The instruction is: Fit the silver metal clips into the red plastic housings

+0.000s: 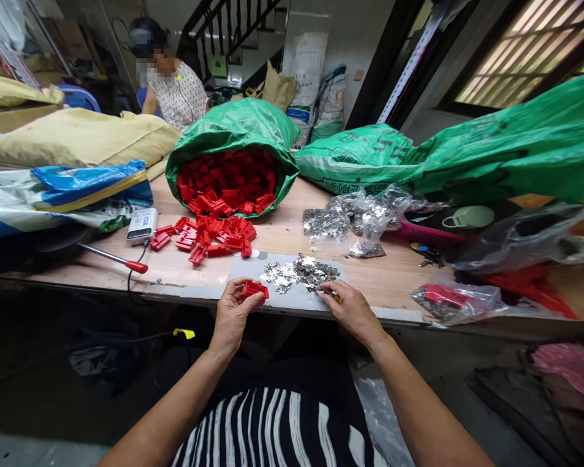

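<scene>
My left hand (233, 308) is closed around a red plastic part (255, 290), a hollow box-like piece held at the table's front edge. To its right, my right hand (348, 306) has its fingers pinched together at the edge of a pile of small shiny metal pieces (299, 271). Something small and yellowish shows at those fingers, too small to name. The metal pieces lie on a grey mat (253, 267). Behind my left hand is a loose heap of red plastic parts (214, 237), spread before a green sack (243, 123) full of more of them.
A white power bank (142, 225) and a rod with a red tip (136, 266) lie at left. Clear bags of metal pieces (326, 224) and a pink basket (428, 233) stand at right. Green sacks (491, 146) line the back. Another person (178, 94) sits beyond the table.
</scene>
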Demonstrator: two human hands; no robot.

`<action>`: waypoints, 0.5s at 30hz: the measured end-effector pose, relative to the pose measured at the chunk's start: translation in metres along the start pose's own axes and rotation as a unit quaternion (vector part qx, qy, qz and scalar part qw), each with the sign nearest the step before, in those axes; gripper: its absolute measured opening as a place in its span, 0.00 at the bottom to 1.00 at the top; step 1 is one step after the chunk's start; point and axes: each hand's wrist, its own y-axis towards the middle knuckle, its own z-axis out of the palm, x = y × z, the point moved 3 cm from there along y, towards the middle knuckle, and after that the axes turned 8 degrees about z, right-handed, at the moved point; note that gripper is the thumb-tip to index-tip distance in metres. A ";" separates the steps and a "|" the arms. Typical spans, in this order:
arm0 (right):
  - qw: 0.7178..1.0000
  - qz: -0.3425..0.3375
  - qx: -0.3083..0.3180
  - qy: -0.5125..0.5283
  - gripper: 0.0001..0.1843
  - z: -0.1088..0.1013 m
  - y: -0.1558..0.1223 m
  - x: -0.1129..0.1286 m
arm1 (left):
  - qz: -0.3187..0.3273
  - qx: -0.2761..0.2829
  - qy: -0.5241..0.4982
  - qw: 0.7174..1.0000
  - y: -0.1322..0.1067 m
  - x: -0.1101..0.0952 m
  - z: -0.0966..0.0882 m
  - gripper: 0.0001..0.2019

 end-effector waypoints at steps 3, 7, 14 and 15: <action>1.000 0.002 0.002 -0.028 0.07 0.002 0.002 0.003 | -0.009 0.004 -0.004 1.000 -0.003 0.002 -0.001 0.21; 0.998 -0.010 -0.006 -0.060 0.06 0.003 0.002 0.003 | -0.010 -0.002 -0.004 1.000 -0.004 0.002 -0.003 0.21; 0.997 0.008 -0.006 -0.078 0.07 0.003 0.001 0.000 | -0.019 -0.006 -0.016 1.000 -0.007 0.000 -0.003 0.21; 0.998 0.010 -0.006 -0.065 0.07 0.004 0.001 0.001 | -0.021 -0.006 -0.018 1.000 -0.008 0.000 -0.003 0.21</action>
